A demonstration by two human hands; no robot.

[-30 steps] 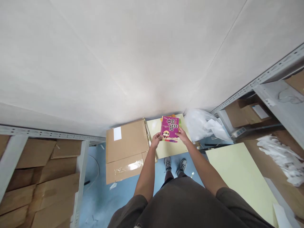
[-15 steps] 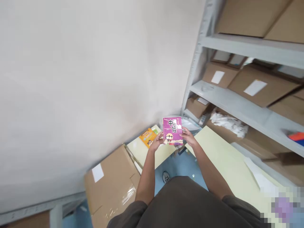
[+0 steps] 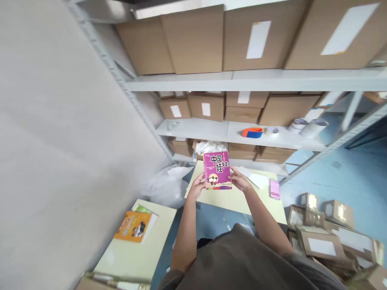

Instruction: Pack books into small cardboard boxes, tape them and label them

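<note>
Nearest, at the lower left, a pale table [image 3: 151, 245] carries an orange book [image 3: 134, 225], and small boxes [image 3: 320, 241] lie heaped on the floor at the right. Ahead of the body both arms reach out: the left hand [image 3: 198, 188] and the right hand [image 3: 238, 180] hold a purple book [image 3: 217, 169] between them, upright, its cover facing the camera. The left fingers [image 3: 202, 183] are clamped on its lower left edge; the right fingers [image 3: 234, 174] are closed on the lower right edge, so the book's top half stands free above both grips. By my reading the book is picked up and in the air, touching no surface; setting it down anywhere is not yet done. Below and beyond it stands a second table [image 3: 242, 201] bearing a blurred pink thing [image 3: 274, 188]. Farther off, a shelf [image 3: 211, 129] holds a tape dispenser [image 3: 253, 132], tape rolls [image 3: 302, 125] and cartons [image 3: 196, 38].
</note>
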